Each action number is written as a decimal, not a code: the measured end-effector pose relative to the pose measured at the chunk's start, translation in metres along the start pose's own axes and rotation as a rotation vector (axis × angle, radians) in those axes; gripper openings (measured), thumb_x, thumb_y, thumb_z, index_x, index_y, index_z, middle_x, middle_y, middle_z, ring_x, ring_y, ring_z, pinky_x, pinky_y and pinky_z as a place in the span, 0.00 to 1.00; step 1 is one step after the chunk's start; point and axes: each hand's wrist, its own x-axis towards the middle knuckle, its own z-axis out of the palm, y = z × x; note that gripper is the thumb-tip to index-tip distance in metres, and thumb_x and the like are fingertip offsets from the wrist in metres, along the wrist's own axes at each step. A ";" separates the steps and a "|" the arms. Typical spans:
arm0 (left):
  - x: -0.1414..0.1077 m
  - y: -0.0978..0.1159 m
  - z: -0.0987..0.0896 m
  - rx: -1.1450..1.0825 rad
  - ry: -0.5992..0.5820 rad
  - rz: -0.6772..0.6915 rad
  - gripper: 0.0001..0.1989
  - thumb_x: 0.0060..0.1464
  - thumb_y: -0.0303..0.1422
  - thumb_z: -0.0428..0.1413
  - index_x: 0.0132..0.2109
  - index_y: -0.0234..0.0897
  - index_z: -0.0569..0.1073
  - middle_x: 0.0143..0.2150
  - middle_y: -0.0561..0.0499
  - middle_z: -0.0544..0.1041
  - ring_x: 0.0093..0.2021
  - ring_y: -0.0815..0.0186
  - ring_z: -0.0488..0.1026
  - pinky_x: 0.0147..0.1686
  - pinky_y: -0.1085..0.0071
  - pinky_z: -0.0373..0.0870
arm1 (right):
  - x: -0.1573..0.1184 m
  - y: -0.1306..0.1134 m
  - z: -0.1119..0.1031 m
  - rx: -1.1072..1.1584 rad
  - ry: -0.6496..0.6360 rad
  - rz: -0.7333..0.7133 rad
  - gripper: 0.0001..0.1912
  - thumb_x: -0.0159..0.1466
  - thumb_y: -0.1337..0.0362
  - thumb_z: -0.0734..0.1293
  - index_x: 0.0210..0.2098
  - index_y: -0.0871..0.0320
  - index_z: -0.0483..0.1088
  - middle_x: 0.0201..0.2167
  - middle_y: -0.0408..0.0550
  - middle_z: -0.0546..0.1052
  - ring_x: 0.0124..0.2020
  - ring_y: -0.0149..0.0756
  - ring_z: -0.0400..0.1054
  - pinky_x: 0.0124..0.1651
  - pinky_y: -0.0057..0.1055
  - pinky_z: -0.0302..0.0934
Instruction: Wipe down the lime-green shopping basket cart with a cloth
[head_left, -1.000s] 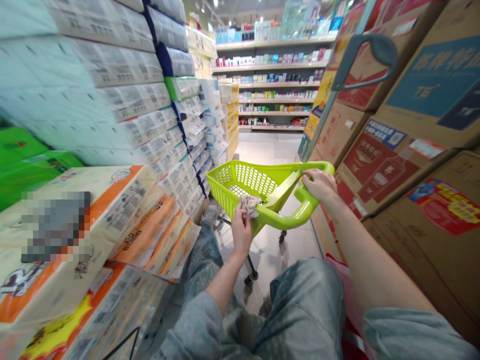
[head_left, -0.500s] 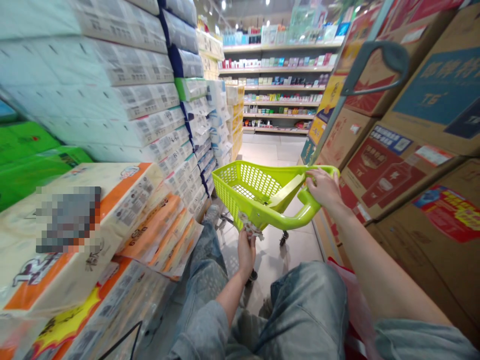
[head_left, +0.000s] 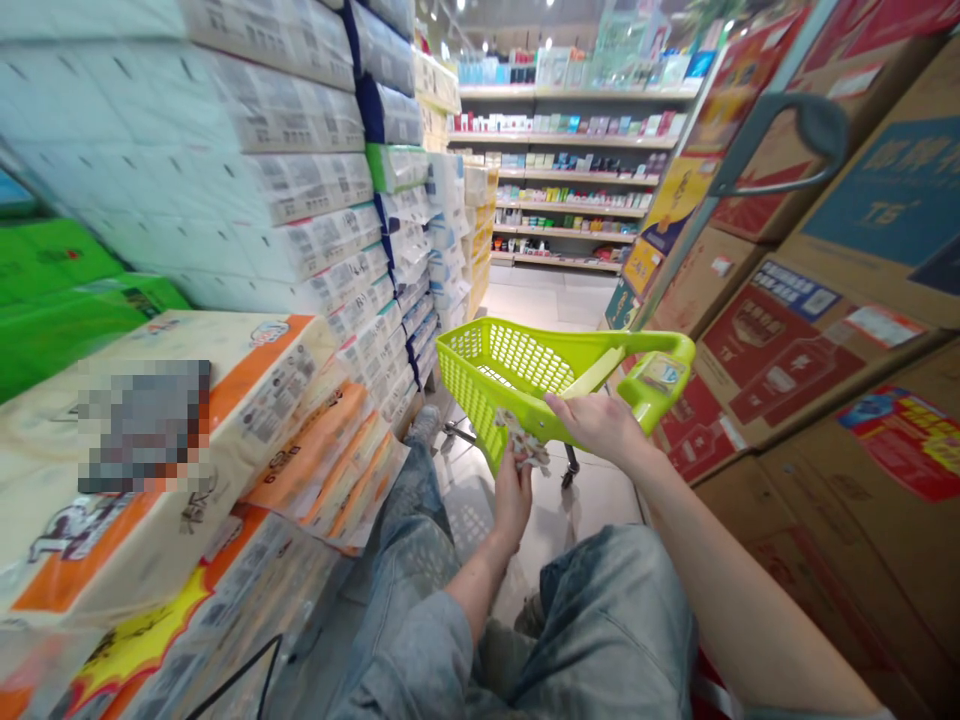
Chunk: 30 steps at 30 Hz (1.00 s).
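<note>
A small lime-green shopping cart (head_left: 480, 390) with a perforated basket stands in front of my knees. My left hand (head_left: 513, 502) is closed on a crumpled, patterned whitish rag (head_left: 525, 440), which lies against the basket's near side. My right hand (head_left: 604, 428) is curled over the cart's near side rail, thumb on top toward the basket; its other fingertips are hidden. To the right of that hand, a clear sticker or panel (head_left: 660, 372) shows on the cart's handle. A pale yellow flap (head_left: 596, 372) stands inside the cart.
Stacked tissue packs (head_left: 315, 190) rise on the left, with an orange-and-cream pack (head_left: 277, 375) closer in. Cardboard cartons (head_left: 817, 350) and a grey trolley handle (head_left: 780, 145) line the right. Stocked shelves (head_left: 570, 135) stand beyond the tiled aisle (head_left: 540, 290).
My right hand has left the cart's rear handle and moved left onto the near side rail. My left hand and the rag have shifted slightly right and up. The view has shifted a little.
</note>
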 end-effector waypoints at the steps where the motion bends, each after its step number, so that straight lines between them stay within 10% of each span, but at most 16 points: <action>1: 0.003 -0.007 0.000 0.014 -0.002 -0.034 0.05 0.56 0.28 0.45 0.40 0.38 0.64 0.48 0.43 0.72 0.50 0.61 0.69 0.47 0.62 0.66 | -0.001 0.003 0.000 -0.018 0.010 -0.046 0.31 0.68 0.52 0.44 0.41 0.60 0.74 0.28 0.57 0.77 0.33 0.40 0.72 0.34 0.30 0.59; 7: 0.012 -0.034 -0.001 0.065 -0.025 -0.169 0.06 0.52 0.24 0.46 0.36 0.38 0.62 0.36 0.48 0.73 0.38 0.64 0.72 0.41 0.66 0.68 | -0.008 0.005 -0.009 -0.075 0.029 -0.052 0.35 0.68 0.49 0.44 0.28 0.60 0.75 0.28 0.57 0.78 0.32 0.40 0.72 0.33 0.29 0.56; 19: 0.016 0.026 0.009 -0.171 -0.039 0.068 0.19 0.58 0.30 0.45 0.57 0.36 0.61 0.58 0.42 0.67 0.58 0.60 0.64 0.58 0.61 0.59 | -0.015 0.035 -0.013 -0.199 -0.020 -0.137 0.33 0.69 0.56 0.44 0.29 0.60 0.76 0.26 0.55 0.79 0.29 0.39 0.73 0.27 0.28 0.50; 30: 0.017 0.005 0.008 -0.111 -0.089 0.142 0.26 0.53 0.21 0.44 0.60 0.36 0.61 0.59 0.44 0.67 0.59 0.61 0.64 0.61 0.60 0.58 | -0.013 0.045 -0.008 -0.258 0.015 -0.142 0.33 0.69 0.57 0.44 0.28 0.62 0.76 0.26 0.56 0.78 0.27 0.38 0.73 0.27 0.28 0.49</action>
